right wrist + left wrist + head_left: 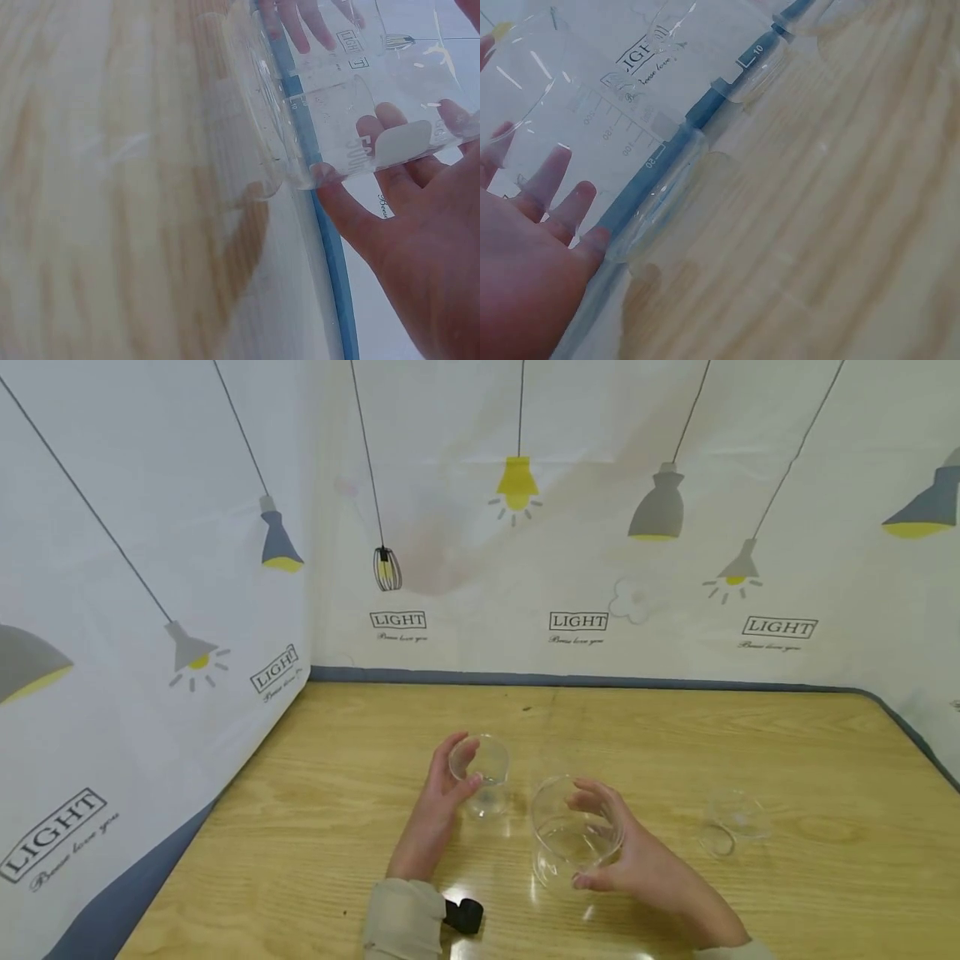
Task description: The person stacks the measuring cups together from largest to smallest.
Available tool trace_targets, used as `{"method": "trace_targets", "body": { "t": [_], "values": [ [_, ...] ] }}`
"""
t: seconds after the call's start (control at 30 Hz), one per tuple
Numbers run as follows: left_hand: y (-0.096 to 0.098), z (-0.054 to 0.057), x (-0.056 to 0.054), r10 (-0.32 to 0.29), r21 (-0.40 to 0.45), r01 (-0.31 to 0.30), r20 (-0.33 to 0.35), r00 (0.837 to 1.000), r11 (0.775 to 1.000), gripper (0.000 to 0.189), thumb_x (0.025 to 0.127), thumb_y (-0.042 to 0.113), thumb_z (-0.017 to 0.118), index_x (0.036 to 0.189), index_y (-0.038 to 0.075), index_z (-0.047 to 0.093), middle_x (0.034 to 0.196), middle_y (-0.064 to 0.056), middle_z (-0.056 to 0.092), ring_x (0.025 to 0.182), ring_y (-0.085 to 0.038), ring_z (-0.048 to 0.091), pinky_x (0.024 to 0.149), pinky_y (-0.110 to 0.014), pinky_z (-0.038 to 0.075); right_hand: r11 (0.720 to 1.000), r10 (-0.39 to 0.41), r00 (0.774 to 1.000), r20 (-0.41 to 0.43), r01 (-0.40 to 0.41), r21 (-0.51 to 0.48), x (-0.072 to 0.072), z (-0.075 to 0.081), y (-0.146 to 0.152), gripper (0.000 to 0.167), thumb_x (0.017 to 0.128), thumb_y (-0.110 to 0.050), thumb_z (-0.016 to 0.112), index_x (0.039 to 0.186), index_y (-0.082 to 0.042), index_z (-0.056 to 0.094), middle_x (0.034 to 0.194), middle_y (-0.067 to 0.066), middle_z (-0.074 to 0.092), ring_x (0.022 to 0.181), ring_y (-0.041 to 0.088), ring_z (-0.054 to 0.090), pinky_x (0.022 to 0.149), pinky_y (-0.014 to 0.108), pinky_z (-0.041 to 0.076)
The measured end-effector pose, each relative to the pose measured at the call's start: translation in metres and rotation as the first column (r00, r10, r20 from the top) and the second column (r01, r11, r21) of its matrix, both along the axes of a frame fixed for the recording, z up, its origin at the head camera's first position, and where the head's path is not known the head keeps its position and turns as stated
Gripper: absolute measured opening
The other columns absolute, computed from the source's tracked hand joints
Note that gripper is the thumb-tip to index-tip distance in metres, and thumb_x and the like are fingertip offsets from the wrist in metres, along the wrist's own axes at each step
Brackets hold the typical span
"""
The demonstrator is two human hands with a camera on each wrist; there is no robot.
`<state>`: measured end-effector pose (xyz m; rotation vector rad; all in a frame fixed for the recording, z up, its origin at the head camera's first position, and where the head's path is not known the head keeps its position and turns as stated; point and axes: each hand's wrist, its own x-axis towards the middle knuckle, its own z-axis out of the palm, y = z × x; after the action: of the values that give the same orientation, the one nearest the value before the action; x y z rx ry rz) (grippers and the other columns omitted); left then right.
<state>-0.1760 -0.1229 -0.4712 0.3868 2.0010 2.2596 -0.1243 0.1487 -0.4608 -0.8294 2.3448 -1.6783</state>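
"Since you're closer, what does the left hand (pixel 437 793) have?"

"It's clamped on the small beaker (pixel 492 767), thumb on the near side, fingers curved round the far side. The beaker is upright at the table (pixel 315 827); whether its base touches the wood, I can't tell."

"Any writing on it?"

"A scale (pixel 622 124), seen backwards from the left wrist: 50, 100, 150 and, faintly, 200."

"And the right hand (pixel 637 860)?"

"Clamped on the large beaker (pixel 551 842), thumb near, fingers far. That one's upright too, just right of the small beaker, the two apart. From the right wrist I can read 500 on its side, next to a white patch (pixel 403 143); what follows the number is unclear."

"What's further right?"

"Clear glassware (pixel 735 820) on the table, too faint to give a shape. Near the left sleeve (pixel 405 917) sits a black piece (pixel 467 916)."

"And the wall?"

"White sheeting (pixel 450 410), printed with hanging lamps (pixel 517 481). Boxed signs (pixel 397 620) say LIGHT, three across the far side, two down the left. Small script runs under them: I make out 'love you', but can't swear to the first word. A blue-grey band (pixel 487 677) edges the bottom."
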Motion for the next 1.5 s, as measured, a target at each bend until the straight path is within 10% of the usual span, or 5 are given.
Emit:
{"method": "trace_targets", "body": {
  "t": [0.63, 1.5],
  "values": [
    [0.0, -0.008, -0.009, 0.007, 0.198, 0.009, -0.085, 0.996, 0.98, 0.047, 0.095, 0.019, 0.041, 0.139, 0.017, 0.024, 0.141, -0.012, 0.028, 0.132, -0.025, 0.018, 0.104, -0.047, 0.008, 1.0, -0.026, 1.0, 0.012, 0.026, 0.003, 0.001, 0.0, 0.0, 0.097, 0.067, -0.014, 0.078, 0.141, -0.018, 0.016, 0.134, 0.014, 0.033, 0.122, 0.036, 0.031, 0.094, 0.057, 0.027],
    [0.004, -0.011, -0.007, -0.043, 0.11, 0.049, -0.058, 0.997, 0.993, 0.07, 0.081, 0.009, 0.064, 0.137, 0.026, 0.026, 0.141, -0.011, 0.028, 0.128, -0.036, 0.022, 0.102, -0.047, 0.019, 1.0, -0.02, 0.999, 0.044, 0.02, -0.004, 0.002, -0.001, 0.0, 0.096, 0.069, -0.014, 0.077, 0.141, -0.02, 0.014, 0.135, 0.016, 0.031, 0.123, 0.039, 0.029, 0.092, 0.06, 0.027]
  ]
}}
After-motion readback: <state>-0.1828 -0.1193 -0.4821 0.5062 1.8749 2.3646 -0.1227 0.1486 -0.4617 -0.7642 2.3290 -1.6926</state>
